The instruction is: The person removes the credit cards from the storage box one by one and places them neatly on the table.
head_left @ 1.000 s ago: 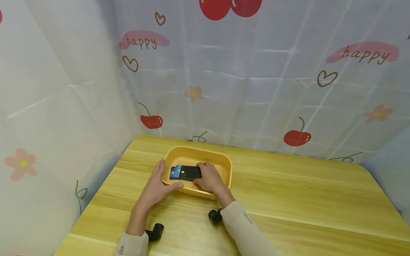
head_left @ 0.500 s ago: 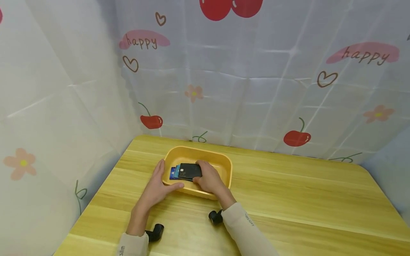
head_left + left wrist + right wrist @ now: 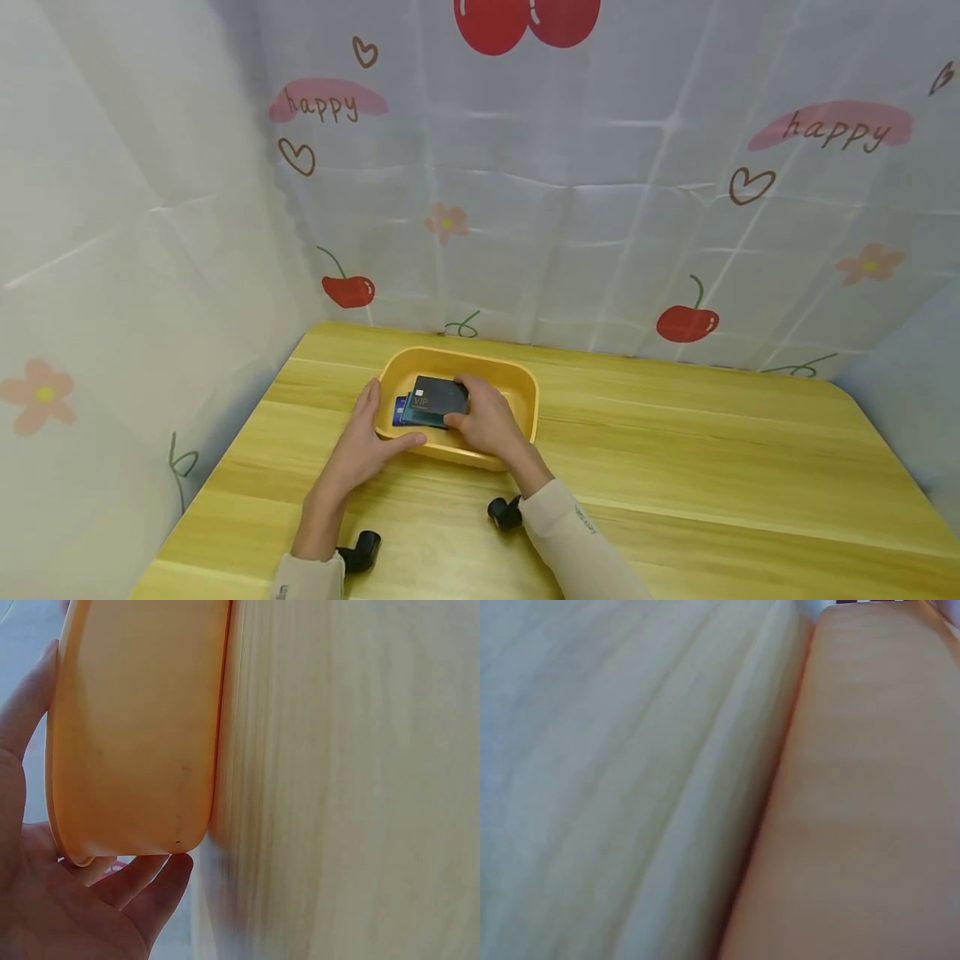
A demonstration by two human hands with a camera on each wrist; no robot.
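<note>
Two beige fabric sleeves with dark lettering, left [image 3: 309, 577] and right [image 3: 573, 533], reach in from the near side, a small black rounded device [image 3: 364, 550] at the left wrist and a matching black device [image 3: 504, 513] at the right. The left hand [image 3: 358, 448] braces a smooth yellow-orange rounded rectangular basin [image 3: 446, 360], thumb and fingers apart around its near left corner, the thumb along the near rim. The wrist view shows faint dark marks on the basin's outer wall. Over the basin's open middle, the right hand [image 3: 487, 421] pinches a thin matte black rectangular card [image 3: 441, 396] marked "VIP", its thumb and fingers together on the card's right end. Beneath and left, a flat teal card [image 3: 420, 418] and a deep blue card [image 3: 398, 412] overlap inside the basin; whether the black card touches the teal one is hard to tell. A broad stretch of yellow striped-grain wooden table [image 3: 712, 467] runs right of the basin; its far edge lies just beyond the far rim. Behind hangs a creased white sheet [image 3: 540, 250] printed with red cherries, flowers, hearts and "happy".
</note>
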